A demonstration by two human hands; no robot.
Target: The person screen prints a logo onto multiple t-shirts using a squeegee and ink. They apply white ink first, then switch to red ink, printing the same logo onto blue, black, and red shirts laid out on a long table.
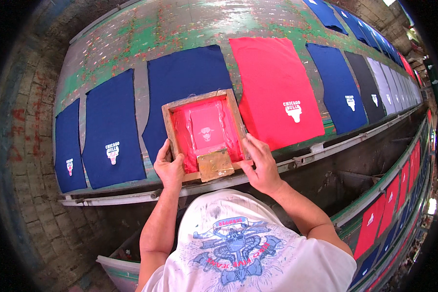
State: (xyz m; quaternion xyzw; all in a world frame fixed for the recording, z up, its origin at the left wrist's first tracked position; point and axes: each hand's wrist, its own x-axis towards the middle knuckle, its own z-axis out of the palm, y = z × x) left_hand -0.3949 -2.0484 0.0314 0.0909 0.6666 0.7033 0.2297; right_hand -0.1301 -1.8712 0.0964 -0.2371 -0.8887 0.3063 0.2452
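Observation:
A wooden screen-printing frame point(199, 99) with red-stained mesh lies over the lower part of a dark blue fabric piece point(187, 70). A small bull-head design shows in the middle of the mesh. My left hand point(171, 168) is closed on the frame's left side near the front corner. On the opposite side, my right hand point(263, 165) grips the right edge, its thumb along the near rail. A flat tan block point(215, 164), smeared and shiny, perhaps a squeegee, leans inside against the near rail; neither hand touches it.
Blue pieces point(112, 107) with printed bull heads lie to the left, a red printed piece point(277, 82) to the right. More fabric continues along the long green-and-grey table point(117, 58). A metal rail point(117, 199) edges its front. Another fabric-covered table point(370, 224) stands at lower right.

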